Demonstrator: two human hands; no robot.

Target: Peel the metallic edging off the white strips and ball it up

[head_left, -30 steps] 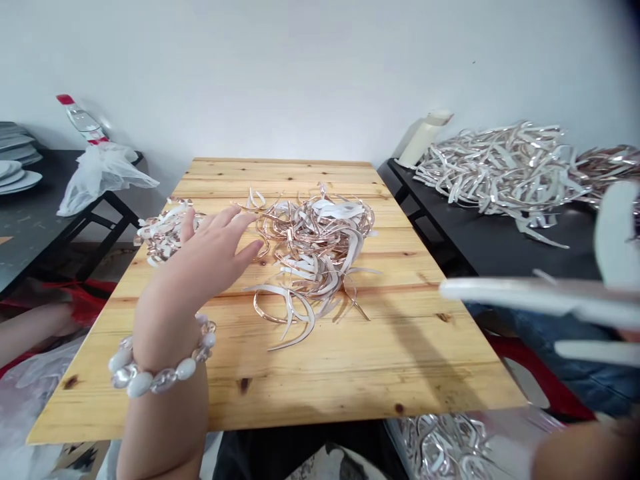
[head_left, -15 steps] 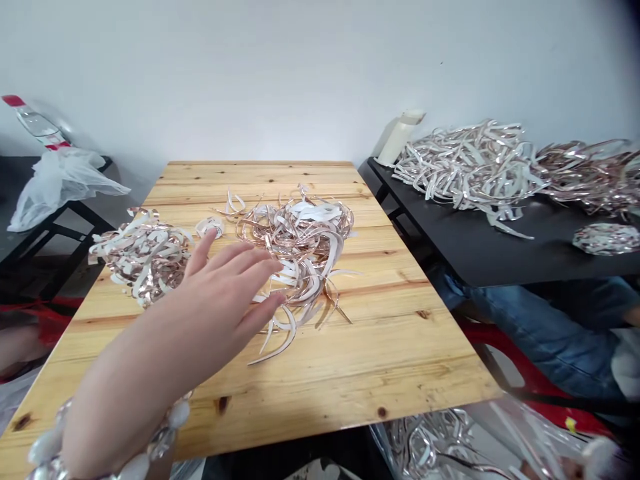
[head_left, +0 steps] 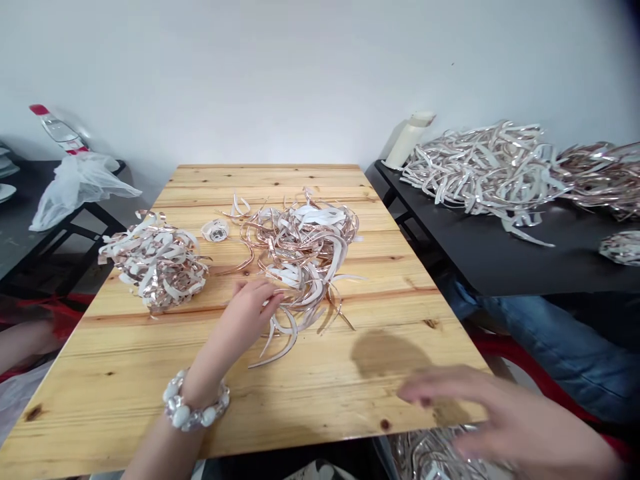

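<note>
Many strips [head_left: 425, 453] lie in a container [head_left: 383, 456] near the right hand [head_left: 515, 413].

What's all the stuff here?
wooden table: 1, light brown, middle
curved shiny strips: one tangle, white and copper, mid-table
crinkled shiny clump: 1, white and copper, table's left
round coil: 1, white, beside clump
side tables: 2, black, left and right
shiny strip heaps: 2, white-silver and coppery, right table
oval bundle: 1, silvery, right edge
cylinder: 1, cream, right table
red-capped plastic bottle: 1, clear, left
thin plastic bag: 1, white, left
flat discs: several, pale, left edge
glossy strips: many, silvery, below table
another person's jeans: 1 pair, blue, right
curved chair part: 1, red, right
bead bracelet: 1, white and clear, left wrist
left hand: 1, by the tangle
right hand: 1, blurred, front right
</note>
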